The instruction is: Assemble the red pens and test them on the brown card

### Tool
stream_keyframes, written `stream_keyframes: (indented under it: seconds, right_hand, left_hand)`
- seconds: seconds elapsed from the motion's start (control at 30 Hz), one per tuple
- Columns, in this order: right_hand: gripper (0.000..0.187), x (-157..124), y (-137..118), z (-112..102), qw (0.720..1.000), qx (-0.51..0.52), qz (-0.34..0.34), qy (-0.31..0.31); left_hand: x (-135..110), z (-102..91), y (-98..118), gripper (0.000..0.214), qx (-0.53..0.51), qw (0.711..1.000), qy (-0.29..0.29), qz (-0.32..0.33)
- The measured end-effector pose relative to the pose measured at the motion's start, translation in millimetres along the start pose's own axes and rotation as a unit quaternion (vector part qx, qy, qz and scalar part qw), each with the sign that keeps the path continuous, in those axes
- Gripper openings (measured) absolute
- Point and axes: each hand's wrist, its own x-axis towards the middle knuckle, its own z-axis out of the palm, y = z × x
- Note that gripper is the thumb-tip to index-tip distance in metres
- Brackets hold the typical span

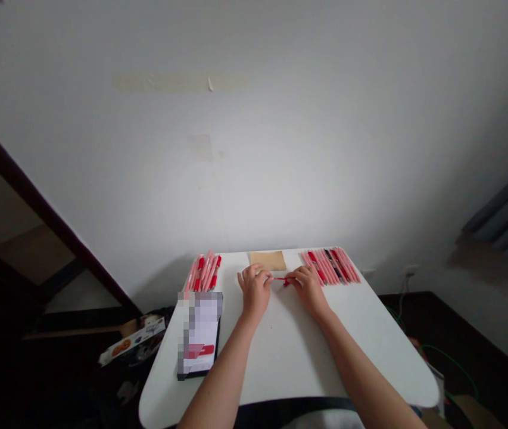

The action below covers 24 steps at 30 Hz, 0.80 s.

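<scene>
Over the far half of the white table (289, 345), my left hand (256, 289) and my right hand (309, 289) face each other. Between their fingertips stretches a thin red rod (280, 279), which looks like a pen refill or slim pen part. My left thumb and finger pinch its left end. The right fingers close around the other end, where a small, thicker red piece (286, 284) shows; its kind is too small to tell. A tan rectangular sheet (274, 260) lies just beyond my left hand.
A row of pink, red and dark pens (336, 266) lies at the back right. Another bunch of pink and red pens (203, 272) is at the back left. Nearer on the left rests a phone or tablet (202, 339), partly blurred. A wall (254, 196) rises behind the table.
</scene>
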Motion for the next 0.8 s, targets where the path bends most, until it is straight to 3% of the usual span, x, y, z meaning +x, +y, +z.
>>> stream_keyframes:
  seconds: [0.53, 0.8]
  right_hand:
    - [0.024, -0.8, 9.7, 0.2, 1.0, -0.009, 0.012, 0.015]
    - [0.024, -0.3, 11.6, 1.3, 1.0, -0.004, 0.014, 0.014]
  left_hand:
    - [4.1, -4.1, -5.0, 0.011, 0.002, 1.0, 0.017, -0.024]
    - [3.0, -3.8, -10.7, 0.018, 0.087, 0.996, 0.007, -0.015]
